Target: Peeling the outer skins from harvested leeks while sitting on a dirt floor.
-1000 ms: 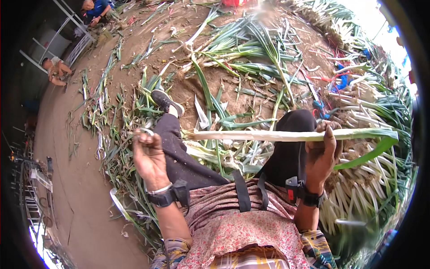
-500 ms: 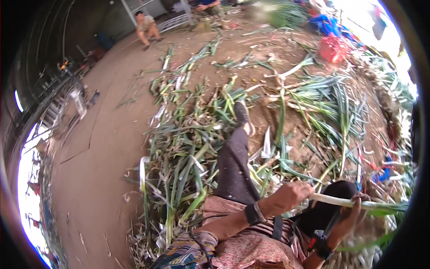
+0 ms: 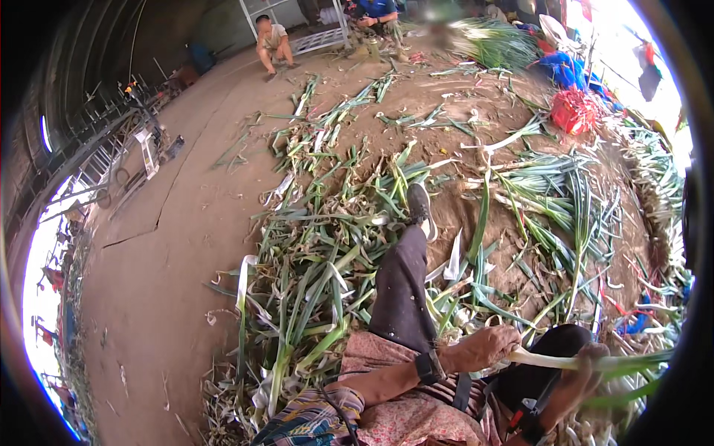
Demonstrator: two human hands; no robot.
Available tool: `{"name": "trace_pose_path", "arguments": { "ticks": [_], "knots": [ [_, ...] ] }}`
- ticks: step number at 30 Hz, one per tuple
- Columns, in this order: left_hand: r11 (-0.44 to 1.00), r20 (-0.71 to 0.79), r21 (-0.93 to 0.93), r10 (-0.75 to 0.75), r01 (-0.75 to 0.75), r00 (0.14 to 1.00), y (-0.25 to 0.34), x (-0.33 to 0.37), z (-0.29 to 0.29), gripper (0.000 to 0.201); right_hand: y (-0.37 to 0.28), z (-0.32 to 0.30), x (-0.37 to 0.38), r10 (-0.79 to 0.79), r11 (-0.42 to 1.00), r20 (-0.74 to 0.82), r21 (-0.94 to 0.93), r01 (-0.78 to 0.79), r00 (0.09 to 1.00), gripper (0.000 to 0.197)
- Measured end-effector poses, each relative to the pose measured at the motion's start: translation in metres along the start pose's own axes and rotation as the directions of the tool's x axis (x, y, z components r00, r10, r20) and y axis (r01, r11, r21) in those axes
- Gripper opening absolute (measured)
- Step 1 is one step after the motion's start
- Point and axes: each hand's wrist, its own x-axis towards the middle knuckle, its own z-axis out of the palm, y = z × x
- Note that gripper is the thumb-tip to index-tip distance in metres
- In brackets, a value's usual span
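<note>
A long green onion (image 3: 547, 360) lies across my lap at the lower right, its white end to the left and its green leaves to the right. My left hand (image 3: 483, 348) is closed around the white end in a fist. Farther along the stalk, my right hand (image 3: 581, 375) wraps round it near where white turns to green; motion smears its fingers a little. Under the right hand hangs a loose green leaf (image 3: 623, 395), also blurred. Trimmed leaves (image 3: 305, 290) are heaped to the left of my stretched-out leg.
Untrimmed green onions (image 3: 539, 186) lie ahead on the dirt floor (image 3: 149, 297). Cleaned white stalks (image 3: 658, 201) line the right side, near a red bundle (image 3: 574, 111) and blue plastic (image 3: 565, 70). Two people (image 3: 274, 44) sit or squat at the back; a metal frame (image 3: 145, 152) stands left.
The view has shifted, so the scene sits lower and farther right. Both hands keep hold of the green onion; the right hand has moved slightly along or around the stalk.
</note>
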Motion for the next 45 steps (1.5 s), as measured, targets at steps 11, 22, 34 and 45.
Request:
{"name": "trace_pose_path", "arguments": {
  "ticks": [11, 22, 34, 45],
  "knots": [
    [0.947, 0.232, -0.233, -0.166, 0.221, 0.958, 0.006, -0.001, -0.002, 0.021, -0.015, -0.004, 0.003, 0.426, 0.727, 0.107, 0.551, -0.410, 0.899, 0.023],
    [0.438, 0.171, -0.826, -0.406, 0.355, 0.898, -0.020, 0.000, -0.010, 0.020, 0.044, -0.040, -0.010, 0.129, 0.335, 0.405, 0.841, -0.424, 0.905, 0.032],
    [0.575, -0.321, -0.815, -0.547, 0.068, 0.773, -0.014, 0.004, -0.094, 0.014, 0.052, -0.065, 0.009, 0.618, 0.743, -0.268, 0.507, -0.437, 0.739, 0.025],
    [0.890, -0.779, -0.452, -0.425, 0.057, 0.461, -0.024, -0.033, -0.167, 0.024, 0.041, -0.086, 0.007, 0.587, 0.794, -0.372, 0.435, -0.424, 0.719, 0.028]
  ]
}}
